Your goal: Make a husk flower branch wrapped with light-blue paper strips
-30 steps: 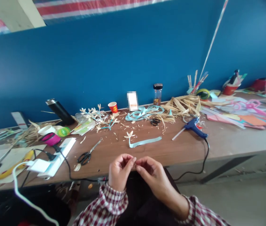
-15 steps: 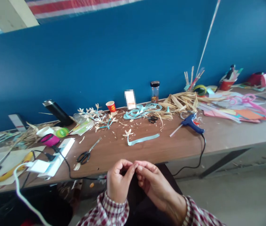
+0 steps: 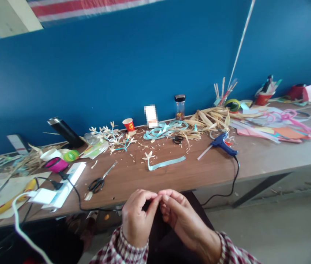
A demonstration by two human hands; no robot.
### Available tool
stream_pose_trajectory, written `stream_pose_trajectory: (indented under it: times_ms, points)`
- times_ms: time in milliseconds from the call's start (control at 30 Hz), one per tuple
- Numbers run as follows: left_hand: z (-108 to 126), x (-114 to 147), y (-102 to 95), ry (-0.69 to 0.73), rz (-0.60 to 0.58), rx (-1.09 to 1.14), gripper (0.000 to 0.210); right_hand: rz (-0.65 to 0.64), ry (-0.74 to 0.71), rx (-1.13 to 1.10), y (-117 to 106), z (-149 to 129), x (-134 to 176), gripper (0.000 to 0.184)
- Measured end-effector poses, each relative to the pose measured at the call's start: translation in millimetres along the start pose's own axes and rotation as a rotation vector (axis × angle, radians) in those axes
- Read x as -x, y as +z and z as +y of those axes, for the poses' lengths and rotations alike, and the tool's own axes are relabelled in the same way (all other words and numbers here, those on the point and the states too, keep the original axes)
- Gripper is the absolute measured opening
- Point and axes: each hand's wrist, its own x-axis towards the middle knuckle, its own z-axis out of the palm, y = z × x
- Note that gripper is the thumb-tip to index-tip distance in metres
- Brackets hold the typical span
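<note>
My left hand [image 3: 138,216] and my right hand [image 3: 185,220] meet fingertip to fingertip just in front of the table edge. Both are closed in a pinch; whatever lies between the fingers is hidden or too small to make out. Beyond them on the table lies a light-blue ribbon strip [image 3: 169,163], with a pale husk flower [image 3: 148,156] at its left end. Black-handled scissors [image 3: 98,183] rest to the left. Off to the right, a blue glue gun [image 3: 224,144] lies on its side with a clear stick pointing left.
Along the back stand a black flask [image 3: 66,132], a red paper cup [image 3: 129,124] and a lidded jar [image 3: 180,108]. Dried husks [image 3: 210,119] and coiled ribbon [image 3: 166,130] lie there too. A power strip [image 3: 67,185] with cords sits at left. The glue gun's cable [image 3: 234,183] hangs over the edge.
The view has shifted slightly. My hands stay pinched together, with only a small movement of the fingers; the things on the table lie as before.
</note>
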Motion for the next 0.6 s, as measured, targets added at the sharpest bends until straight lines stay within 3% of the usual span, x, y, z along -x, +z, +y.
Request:
stream_pose_trajectory:
  times_ms: [167, 267, 367, 500, 600]
  points:
    - [-4.8, -1.6, 1.5, -0.237, -0.082, 0.225, 0.014, -0.013, -0.118, 0.136, 1.0, -1.6, -1.2, 0.029]
    - [-3.7, -2.9, -0.7, -0.233, -0.095, 0.274, 0.018, 0.001, -0.206, 0.225, -2.3, -2.2, -2.4, 0.024]
    - [1.3, -4.3, -3.3, -0.249, -0.181, 0.369, 0.017, 0.028, -0.253, 0.281, -5.5, -3.0, -3.0, 0.023]
    - [9.3, -4.1, -2.5, -0.240, -0.298, 0.507, 0.020, 0.014, -0.211, 0.247, -5.0, -3.4, -1.8, 0.028]
    - [12.1, -3.5, -0.7, -0.237, -0.323, 0.521, 0.016, 0.004, -0.192, 0.219, -4.5, -3.1, -0.8, 0.030]
